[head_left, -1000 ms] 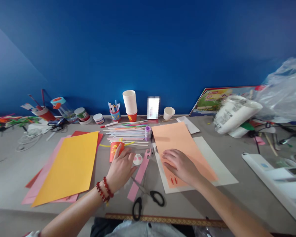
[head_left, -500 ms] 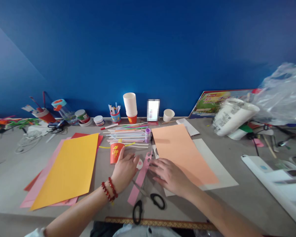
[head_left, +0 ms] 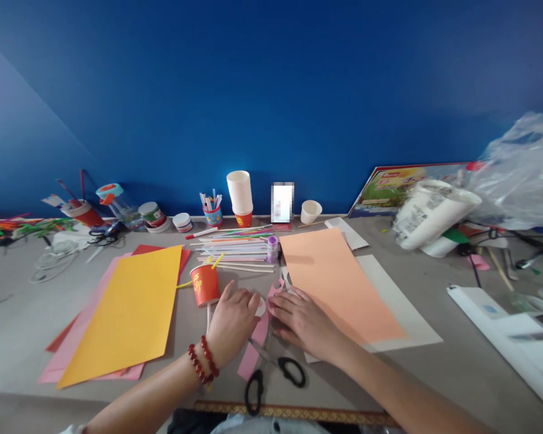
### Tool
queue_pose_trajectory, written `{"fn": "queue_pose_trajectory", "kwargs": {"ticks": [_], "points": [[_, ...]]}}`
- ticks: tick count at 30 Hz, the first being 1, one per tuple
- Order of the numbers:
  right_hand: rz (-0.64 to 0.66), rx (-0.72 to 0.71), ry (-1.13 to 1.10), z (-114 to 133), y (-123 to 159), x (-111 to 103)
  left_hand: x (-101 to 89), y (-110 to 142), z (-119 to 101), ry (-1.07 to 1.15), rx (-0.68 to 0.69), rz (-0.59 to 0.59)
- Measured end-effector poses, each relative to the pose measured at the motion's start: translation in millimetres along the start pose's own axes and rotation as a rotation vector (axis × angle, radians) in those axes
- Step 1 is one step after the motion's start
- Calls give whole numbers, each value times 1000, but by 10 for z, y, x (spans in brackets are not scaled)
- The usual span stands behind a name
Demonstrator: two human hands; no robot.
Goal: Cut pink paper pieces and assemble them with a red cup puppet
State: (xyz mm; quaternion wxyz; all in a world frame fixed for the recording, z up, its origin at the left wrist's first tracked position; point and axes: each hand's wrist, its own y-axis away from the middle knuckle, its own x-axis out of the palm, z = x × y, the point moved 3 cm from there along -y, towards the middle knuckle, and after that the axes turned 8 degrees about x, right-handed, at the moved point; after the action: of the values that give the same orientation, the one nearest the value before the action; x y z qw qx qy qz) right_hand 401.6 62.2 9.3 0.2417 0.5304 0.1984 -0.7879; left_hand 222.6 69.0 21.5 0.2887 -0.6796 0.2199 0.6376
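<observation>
My left hand lies low over the table with fingers apart, its fingertips by a small white paper round. My right hand rests with outstretched fingers on the upper part of a pink paper strip, which has cut-out notches at its far end. Open scissors with black handles lie across the strip's near part. Just beyond my left hand, a red paper cup leans to one side, with yellow sticks at its sides and a pale stick below it. My fingers partly cover the round and the strip.
Yellow paper tops a stack at left; orange paper lies over white sheets at right. Behind are a row of straws, a purple-capped glue stick, stacked paper cups and jars. A white tray stands far right.
The red cup has shifted left and tipped, and its pale stick now shows below. My right hand has moved left onto the pink strip. My left hand has moved slightly right, over the white round.
</observation>
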Motion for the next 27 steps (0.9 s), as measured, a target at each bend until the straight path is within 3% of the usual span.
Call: {"fn": "queue_pose_trajectory", "kwargs": {"ticks": [5, 27], "points": [[-28, -17, -8, -15, 3, -3, -89, 19, -15, 69, 16, 70], [-75, -37, -23, 0, -27, 32, -54, 25, -7, 132, 34, 67]]}}
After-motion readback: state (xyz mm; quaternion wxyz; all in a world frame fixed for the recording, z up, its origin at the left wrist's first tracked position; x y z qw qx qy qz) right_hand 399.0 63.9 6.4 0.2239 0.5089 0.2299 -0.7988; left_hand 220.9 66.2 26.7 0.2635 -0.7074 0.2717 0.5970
